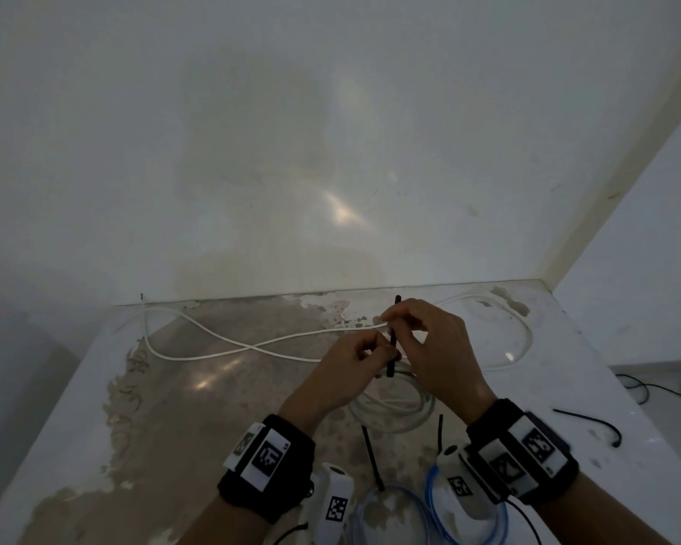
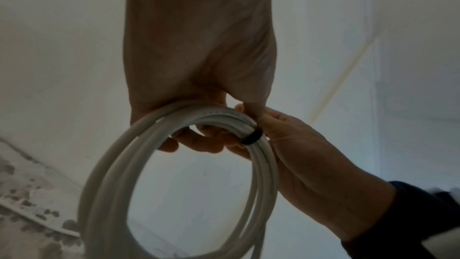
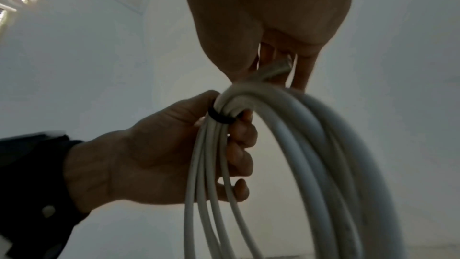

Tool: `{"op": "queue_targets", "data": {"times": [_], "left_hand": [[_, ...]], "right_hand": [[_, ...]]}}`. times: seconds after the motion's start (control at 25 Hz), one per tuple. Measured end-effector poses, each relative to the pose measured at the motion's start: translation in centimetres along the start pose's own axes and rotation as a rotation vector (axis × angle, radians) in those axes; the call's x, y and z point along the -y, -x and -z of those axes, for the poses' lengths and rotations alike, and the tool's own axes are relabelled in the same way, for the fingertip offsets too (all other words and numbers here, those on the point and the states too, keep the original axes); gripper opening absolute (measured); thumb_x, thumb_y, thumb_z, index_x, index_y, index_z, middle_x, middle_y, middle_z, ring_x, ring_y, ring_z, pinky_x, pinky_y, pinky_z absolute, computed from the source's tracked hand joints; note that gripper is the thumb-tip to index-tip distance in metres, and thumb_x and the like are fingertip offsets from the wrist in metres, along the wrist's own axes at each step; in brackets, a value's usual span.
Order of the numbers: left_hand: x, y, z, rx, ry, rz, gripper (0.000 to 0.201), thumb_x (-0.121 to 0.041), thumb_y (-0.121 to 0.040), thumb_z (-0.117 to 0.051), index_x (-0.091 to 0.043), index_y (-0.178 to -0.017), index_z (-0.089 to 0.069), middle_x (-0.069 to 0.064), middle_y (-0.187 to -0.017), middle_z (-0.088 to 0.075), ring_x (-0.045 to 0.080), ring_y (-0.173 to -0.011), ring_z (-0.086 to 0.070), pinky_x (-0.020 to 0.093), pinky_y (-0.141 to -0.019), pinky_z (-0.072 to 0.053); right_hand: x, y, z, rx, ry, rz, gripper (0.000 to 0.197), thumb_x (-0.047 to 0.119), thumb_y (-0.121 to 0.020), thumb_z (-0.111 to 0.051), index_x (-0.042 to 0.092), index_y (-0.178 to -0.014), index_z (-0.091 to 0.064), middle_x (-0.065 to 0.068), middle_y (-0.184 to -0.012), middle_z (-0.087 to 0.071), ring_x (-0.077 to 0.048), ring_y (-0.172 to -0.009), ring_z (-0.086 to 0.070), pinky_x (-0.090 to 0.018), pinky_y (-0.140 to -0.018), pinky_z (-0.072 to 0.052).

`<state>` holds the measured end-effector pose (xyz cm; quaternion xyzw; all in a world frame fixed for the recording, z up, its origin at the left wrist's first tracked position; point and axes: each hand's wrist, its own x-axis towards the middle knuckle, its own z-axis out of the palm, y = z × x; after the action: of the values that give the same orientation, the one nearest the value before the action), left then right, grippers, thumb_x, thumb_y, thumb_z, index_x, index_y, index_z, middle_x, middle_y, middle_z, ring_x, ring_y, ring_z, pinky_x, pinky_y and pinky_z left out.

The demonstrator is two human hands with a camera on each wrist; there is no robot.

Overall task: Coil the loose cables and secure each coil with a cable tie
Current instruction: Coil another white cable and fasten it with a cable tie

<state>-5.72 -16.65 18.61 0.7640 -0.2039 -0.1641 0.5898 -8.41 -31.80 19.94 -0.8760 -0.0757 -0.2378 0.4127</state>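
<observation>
Fingers of our left hand are gripping the white coil; our right hand is pinching the black tie, risking slipped, springing loops.

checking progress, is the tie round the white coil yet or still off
Round it: the black tie wraps the coil strands where the left hand grips them. Cannot tell whether it is locked.

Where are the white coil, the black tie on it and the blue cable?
white coil (image 2: 104, 174), left wrist view, left arc of the loops.
black tie (image 3: 220, 118), right wrist view, band wrapped round the strands.
blue cable (image 1: 435, 517), head view, its right-hand curve.
</observation>
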Motion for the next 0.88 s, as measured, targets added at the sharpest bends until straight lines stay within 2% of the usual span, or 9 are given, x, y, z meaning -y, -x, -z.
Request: {"op": "queue_targets", "data": {"times": [0.08,0.16,0.24,0.32,0.44,0.6,0.72,0.84,0.88], "left_hand": [[0.5,-0.5,-0.3,-0.083,0.005,-0.002,0.025,-0.017,-0.094,-0.058,-0.022,-0.070,-0.064,0.003,-0.074,-0.064,0.020,-0.072,-0.060,0.032,-0.070,-0.045],[0.9,-0.9,-0.5,-0.130,0.060,-0.023,0.030,-0.016,-0.095,-0.057,-0.028,-0.068,-0.065,0.003,-0.070,-0.060,0.014,-0.070,-0.056,0.031,-0.070,-0.044],[1.4,-0.9,-0.8,-0.117,0.097,-0.046,0.027,-0.015,-0.096,-0.057,-0.024,-0.073,-0.068,0.007,-0.075,-0.065,0.015,-0.075,-0.063,0.031,-0.076,-0.051],[1.9,-0.6,-0.8,-0.112,0.025,-0.067,0.024,-0.017,-0.096,-0.057,-0.019,-0.076,-0.069,0.002,-0.078,-0.069,0.013,-0.079,-0.066,0.027,-0.079,-0.053],[3.0,0.0,-0.9,-0.103,-0.116,-0.105,0.025,-0.022,-0.096,-0.055,-0.016,-0.076,-0.068,-0.004,-0.074,-0.066,0.009,-0.072,-0.061,0.021,-0.070,-0.046],[3.7,0.2,-1.3,-0.084,-0.013,-0.094,0.023,-0.016,-0.098,-0.054,-0.012,-0.079,-0.067,-0.007,-0.071,-0.064,0.005,-0.067,-0.058,0.017,-0.066,-0.043],[3.8,0.0,-2.2,-0.074,0.090,-0.007,0.024,-0.016,-0.099,-0.052,-0.007,-0.083,-0.069,0.003,-0.075,-0.067,0.012,-0.070,-0.062,0.022,-0.067,-0.049],[3.4,-0.2,-4.3,-0.034,0.333,0.200,0.025,-0.018,-0.099,-0.052,-0.007,-0.087,-0.071,0.003,-0.079,-0.070,0.012,-0.069,-0.066,0.023,-0.067,-0.053],[3.3,-0.3,-5.0,-0.018,0.327,0.217,0.025,-0.020,-0.099,-0.052,-0.007,-0.090,-0.071,0.004,-0.082,-0.070,0.011,-0.066,-0.066,0.023,-0.066,-0.054]], "right_hand": [[-0.2,0.5,0.4,0.091,-0.095,-0.108,0.011,0.017,-0.099,-0.055,0.023,-0.108,-0.055,0.009,-0.085,-0.070,-0.001,-0.075,-0.068,-0.016,-0.064,-0.055],[-0.5,1.7,0.1,0.190,-0.069,-0.118,0.012,0.030,-0.102,-0.047,0.024,-0.112,-0.046,0.011,-0.080,-0.066,0.000,-0.069,-0.066,-0.012,-0.059,-0.049],[-1.5,2.9,-0.4,0.234,0.164,0.020,0.026,0.039,-0.106,-0.031,0.022,-0.110,-0.051,0.013,-0.078,-0.062,-0.006,-0.064,-0.060,-0.018,-0.062,-0.044],[-2.5,3.5,-0.9,0.249,0.376,0.145,0.040,0.041,-0.105,-0.021,0.023,-0.103,-0.057,0.010,-0.079,-0.060,-0.009,-0.060,-0.053,-0.027,-0.066,-0.043],[-2.9,4.0,-1.0,0.237,0.352,0.078,0.049,0.054,-0.101,-0.015,0.026,-0.093,-0.054,0.013,-0.069,-0.053,-0.008,-0.053,-0.047,-0.022,-0.054,-0.036],[-2.8,4.8,-1.2,0.217,0.396,0.088,0.048,0.053,-0.101,-0.017,0.026,-0.094,-0.055,0.011,-0.071,-0.054,-0.007,-0.054,-0.046,-0.016,-0.049,-0.032],[-3.5,5.1,-1.1,0.198,0.364,0.057,0.056,0.057,-0.101,-0.010,0.026,-0.092,-0.056,0.009,-0.073,-0.057,-0.009,-0.056,-0.050,-0.023,-0.051,-0.042],[-4.4,6.2,-0.6,0.152,0.294,-0.054,0.050,0.053,-0.102,-0.015,0.025,-0.084,-0.053,0.007,-0.065,-0.056,-0.011,-0.055,-0.051,-0.024,-0.052,-0.038],[-4.9,6.6,-0.3,0.119,0.289,-0.105,0.045,0.049,-0.103,-0.019,0.025,-0.082,-0.051,0.008,-0.062,-0.054,-0.009,-0.053,-0.050,-0.023,-0.051,-0.036]]}}
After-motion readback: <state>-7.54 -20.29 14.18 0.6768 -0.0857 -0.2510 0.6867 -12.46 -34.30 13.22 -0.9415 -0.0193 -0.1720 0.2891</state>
